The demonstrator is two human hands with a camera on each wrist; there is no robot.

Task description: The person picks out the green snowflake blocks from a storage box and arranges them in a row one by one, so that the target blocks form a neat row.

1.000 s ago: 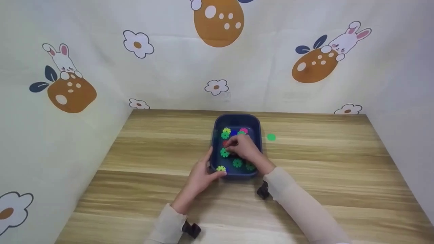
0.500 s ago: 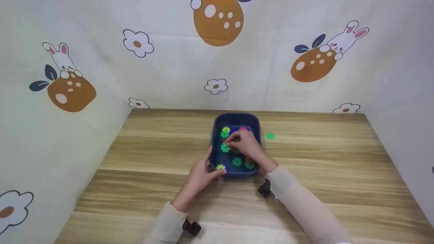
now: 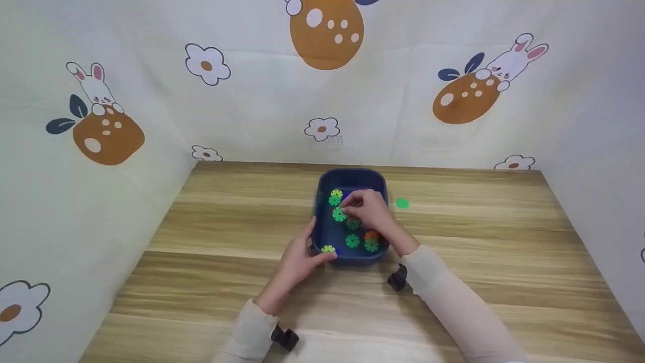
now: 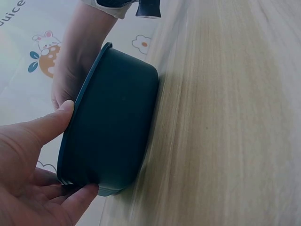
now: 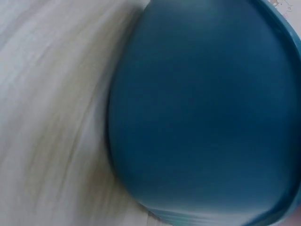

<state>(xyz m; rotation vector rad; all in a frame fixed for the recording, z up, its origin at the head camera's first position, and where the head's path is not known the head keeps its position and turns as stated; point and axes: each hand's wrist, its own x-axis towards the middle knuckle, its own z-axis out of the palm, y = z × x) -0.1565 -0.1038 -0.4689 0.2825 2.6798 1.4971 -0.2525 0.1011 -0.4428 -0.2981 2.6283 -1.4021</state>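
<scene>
A dark blue plastic basin (image 3: 352, 177) stands on the table with several notched snowflake discs inside. My left hand (image 3: 297, 259) grips its near left corner; the left wrist view shows the thumb on the rim and the fingers against the outer wall. Over the basin, my right hand (image 3: 370, 207) pinches a green snowflake disc (image 3: 338, 214) at its edge. Other discs lie on the bottom: a yellow disc (image 3: 336, 192), an orange disc (image 3: 372, 235) and several green ones. Only the basin's outer wall (image 5: 202, 103) fills the right wrist view, with the right fingers hidden.
A loose green piece (image 3: 402, 202) lies on the wooden table (image 3: 227, 217) to the right of the basin. Behind the table hangs a pale cloth (image 3: 252, 111) printed with rabbits and flowers. Dark camera mounts (image 3: 285, 339) hang below both cuffs.
My right hand has moved slightly back and to the right, carrying the green snowflake disc with it. More of the orange disc now shows. The left hand keeps its hold on the basin.
</scene>
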